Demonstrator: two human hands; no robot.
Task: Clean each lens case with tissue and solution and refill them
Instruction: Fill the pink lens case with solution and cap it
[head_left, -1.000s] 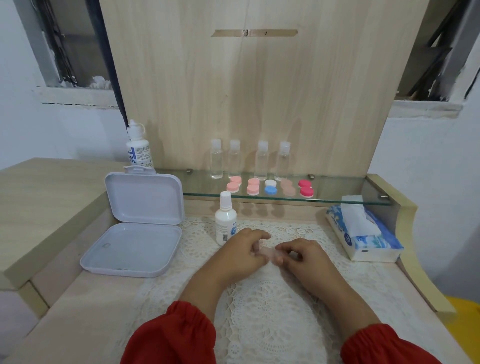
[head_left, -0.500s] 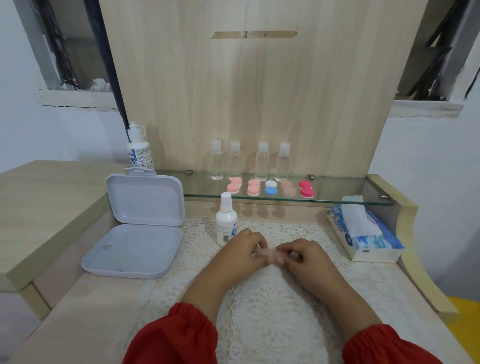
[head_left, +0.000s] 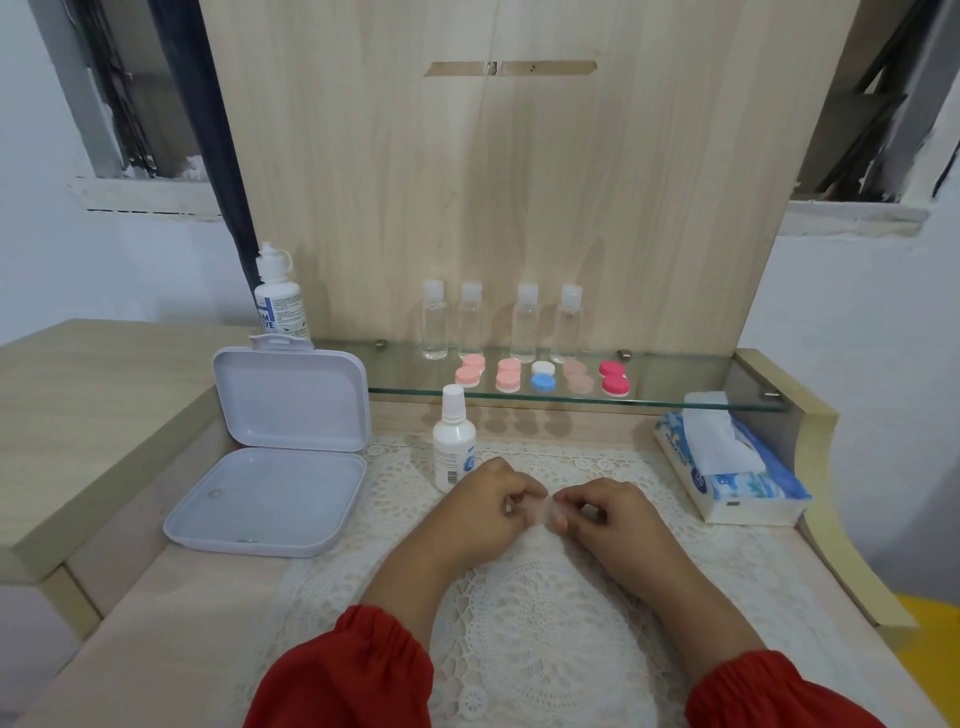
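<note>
Your 2 hands meet over the lace mat, just in front of the small white solution bottle, which stands upright on the mat's far edge. Take that bottle as your landmark. Between your hands sits a pale, translucent pink lens case, blurred and mostly covered, so you cannot tell whether its caps are on. Your left hand has its fingers curled in, pinching the case's left end; your right hand mirrors it, its fingertips curled onto the right end. The case lies right at the fingertips of both hands, low over the mat (whether it touches the lace cannot be seen).

Behind the bottle and above it, a glass shelf carries 5 more lens cases in pink, white-and-blue, beige and red, with 4 clear small bottles in a row behind them. Left of the bottle lies a white hinged box, lid open and propped up, and behind that box stands a larger solution bottle. Well to the right of your landmark sits a tissue pack with 1 sheet pulled up.
</note>
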